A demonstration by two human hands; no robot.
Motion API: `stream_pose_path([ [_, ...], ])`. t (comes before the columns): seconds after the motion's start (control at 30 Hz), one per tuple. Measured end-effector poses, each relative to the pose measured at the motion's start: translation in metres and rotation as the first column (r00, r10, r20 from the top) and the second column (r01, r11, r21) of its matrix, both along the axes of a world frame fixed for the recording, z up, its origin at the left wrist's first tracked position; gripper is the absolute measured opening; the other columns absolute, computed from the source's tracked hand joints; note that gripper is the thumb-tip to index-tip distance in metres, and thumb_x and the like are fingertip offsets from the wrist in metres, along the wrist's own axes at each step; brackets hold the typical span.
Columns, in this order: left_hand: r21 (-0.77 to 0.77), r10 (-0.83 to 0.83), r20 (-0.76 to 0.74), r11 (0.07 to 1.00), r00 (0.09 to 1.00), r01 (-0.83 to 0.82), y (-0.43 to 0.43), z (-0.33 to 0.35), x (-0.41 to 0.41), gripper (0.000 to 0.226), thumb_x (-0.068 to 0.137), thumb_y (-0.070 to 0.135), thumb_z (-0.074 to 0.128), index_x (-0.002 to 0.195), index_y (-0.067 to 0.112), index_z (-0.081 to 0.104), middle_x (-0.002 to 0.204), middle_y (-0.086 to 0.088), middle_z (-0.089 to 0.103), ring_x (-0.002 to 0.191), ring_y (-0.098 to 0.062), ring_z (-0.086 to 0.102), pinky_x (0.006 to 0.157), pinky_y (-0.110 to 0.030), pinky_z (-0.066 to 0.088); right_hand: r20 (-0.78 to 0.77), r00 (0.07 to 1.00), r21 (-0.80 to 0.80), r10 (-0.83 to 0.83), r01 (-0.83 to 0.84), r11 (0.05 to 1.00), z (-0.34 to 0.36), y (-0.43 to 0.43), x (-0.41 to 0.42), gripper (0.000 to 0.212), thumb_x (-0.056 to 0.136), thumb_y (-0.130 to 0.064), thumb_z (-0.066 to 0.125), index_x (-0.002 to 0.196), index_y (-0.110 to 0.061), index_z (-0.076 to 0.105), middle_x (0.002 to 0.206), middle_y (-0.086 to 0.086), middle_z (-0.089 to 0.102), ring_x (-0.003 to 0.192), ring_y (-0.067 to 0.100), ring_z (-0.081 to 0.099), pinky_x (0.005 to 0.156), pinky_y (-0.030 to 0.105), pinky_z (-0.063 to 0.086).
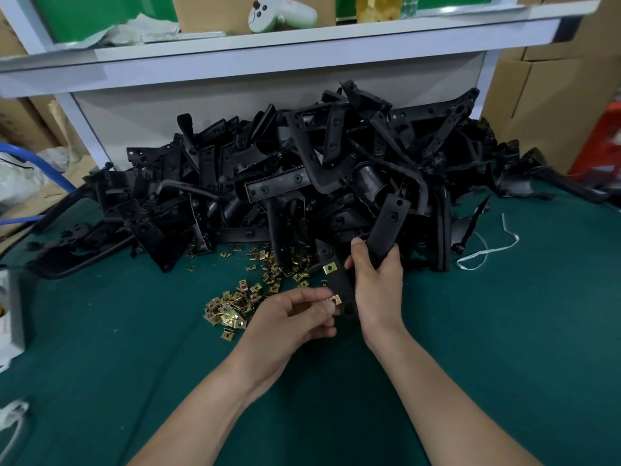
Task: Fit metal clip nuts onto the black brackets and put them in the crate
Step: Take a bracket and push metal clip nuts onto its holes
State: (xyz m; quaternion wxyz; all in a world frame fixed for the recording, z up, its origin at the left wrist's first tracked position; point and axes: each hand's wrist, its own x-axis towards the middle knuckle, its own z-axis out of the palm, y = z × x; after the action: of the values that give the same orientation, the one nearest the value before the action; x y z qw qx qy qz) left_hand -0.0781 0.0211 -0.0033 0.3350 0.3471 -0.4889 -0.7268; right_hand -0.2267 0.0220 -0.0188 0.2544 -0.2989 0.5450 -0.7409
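Observation:
A big heap of black brackets (302, 176) covers the back of the green table (134, 348). Brass-coloured clip nuts (235, 307) lie scattered in front of it. My right hand (378, 280) grips two flat black brackets: one bracket (339, 284) points down-left and carries a clip nut (330, 268) near its middle, the other bracket (388, 227) sticks up toward the heap. My left hand (295, 317) pinches a clip nut (335, 300) at the lower edge of the first bracket. No crate is in view.
A white shelf (268, 52) hangs over the heap, with a white controller (279, 15) on it. Cardboard boxes (544, 105) stand at the right. White string (490, 250) lies on the table right of the heap. A white box (10, 317) sits at the left edge.

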Motion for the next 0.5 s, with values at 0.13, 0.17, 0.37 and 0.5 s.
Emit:
stream_pose_path([
  [0.13,-0.048,0.012,0.018,0.999,1.0,-0.011,0.0004,-0.0012,-0.0018,0.036,0.071,0.017,0.078,0.103,0.004,0.071,0.079,-0.008,0.07,0.073,-0.016,0.068,0.071,-0.025,0.058,-0.036,0.999,-0.024,0.011,-0.012,1.0,0.0,0.0008,0.0013,0.01,0.101,-0.027,0.059,0.102,-0.018,0.055,0.065,-0.011,0.06,0.063,0.006,0.057,0.063,0.017,0.05],
  [0.17,-0.061,0.008,0.018,0.998,1.0,-0.007,0.0002,-0.0018,-0.0018,0.037,0.071,0.017,0.078,0.105,0.004,0.07,0.078,-0.007,0.07,0.073,-0.016,0.068,0.071,-0.025,0.058,-0.036,0.999,-0.023,0.013,-0.014,1.0,0.0003,0.0008,0.0013,0.01,0.101,-0.027,0.059,0.101,-0.019,0.055,0.065,-0.011,0.06,0.064,0.006,0.057,0.062,0.017,0.05],
  [0.37,-0.024,-0.098,-0.047,0.995,0.994,0.096,-0.0035,0.0005,-0.0006,0.014,0.076,0.015,0.074,0.088,0.017,0.081,0.084,-0.006,0.074,0.08,-0.015,0.07,0.075,-0.026,0.059,0.121,0.986,-0.001,0.112,-0.113,0.994,0.0006,0.0002,-0.0002,0.012,0.098,-0.029,0.063,0.094,-0.021,0.055,0.068,-0.007,0.058,0.069,0.013,0.056,0.073,0.037,0.051],
  [0.5,-0.036,-0.137,-0.042,0.99,0.99,0.135,-0.0035,0.0012,-0.0004,0.013,0.079,0.016,0.072,0.086,0.02,0.082,0.083,-0.003,0.073,0.078,-0.012,0.068,0.074,-0.025,0.058,0.179,0.973,-0.006,0.146,-0.147,0.989,0.0001,0.0005,0.0016,0.012,0.098,-0.028,0.063,0.096,-0.019,0.056,0.067,-0.007,0.058,0.063,0.01,0.055,0.063,0.03,0.049],
])
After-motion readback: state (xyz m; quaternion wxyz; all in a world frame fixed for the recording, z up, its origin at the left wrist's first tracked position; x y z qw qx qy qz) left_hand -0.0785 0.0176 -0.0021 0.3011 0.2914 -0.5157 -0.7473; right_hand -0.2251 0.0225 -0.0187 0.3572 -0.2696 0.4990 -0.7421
